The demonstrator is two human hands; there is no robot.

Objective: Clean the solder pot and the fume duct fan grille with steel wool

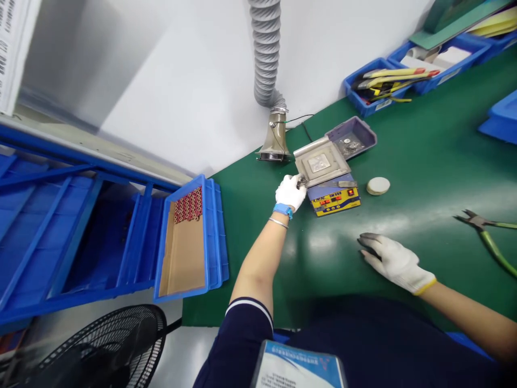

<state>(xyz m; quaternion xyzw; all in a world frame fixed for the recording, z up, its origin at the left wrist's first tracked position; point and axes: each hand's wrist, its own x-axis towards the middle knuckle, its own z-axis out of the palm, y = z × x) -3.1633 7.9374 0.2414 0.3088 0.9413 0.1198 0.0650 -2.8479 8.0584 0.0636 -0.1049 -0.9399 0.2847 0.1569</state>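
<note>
My left hand point(290, 193), in a white glove with a blue wristband, is at the left edge of a solder pot point(336, 203) with a yellow front panel and lit red digits. Its fingers are curled by a small, dark, tangled-looking bit; what they hold is too small to make out. A metal tray surrounds the silvery solder point(319, 162) on top of the pot. My right hand point(393, 261), gloved with darkened fingertips, lies on the green mat, fingers stretched and nothing in them. A round whitish pad point(378, 186) sits between it and the purple-grey bin point(363, 134).
Green-handled cutters point(480, 222) lie at the right. At the left stands a blue crate point(208, 237) with several red ring-like parts on cardboard. An exhaust hood point(274, 137) hangs behind the pot. Blue bins point(365, 109) with tools line the back. A black fan point(109, 345) stands lower left.
</note>
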